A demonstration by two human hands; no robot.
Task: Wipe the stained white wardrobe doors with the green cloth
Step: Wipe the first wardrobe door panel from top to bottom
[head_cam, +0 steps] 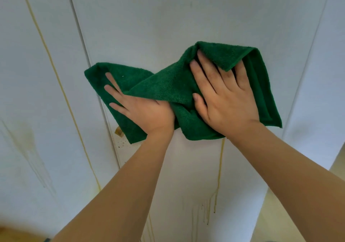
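Note:
The green cloth [168,84] lies spread and twisted against the middle white wardrobe door [168,17]. My left hand [141,111] presses the cloth's left part flat against the door with straight fingers; a fold covers its thumb side. My right hand [224,96] presses the right part, its fingers straight, with the fingertips tucked under a folded-over flap. Yellow drip stains [219,176] run down the door below the cloth. A long yellow streak [61,88] crosses the left door [37,73].
A brownish smear [26,137] marks the left door low down. A small brown chipped spot [118,131] sits at the door edge beside the cloth, with dark specks below it. Another white door panel [317,92] stands at the right, pale floor beneath.

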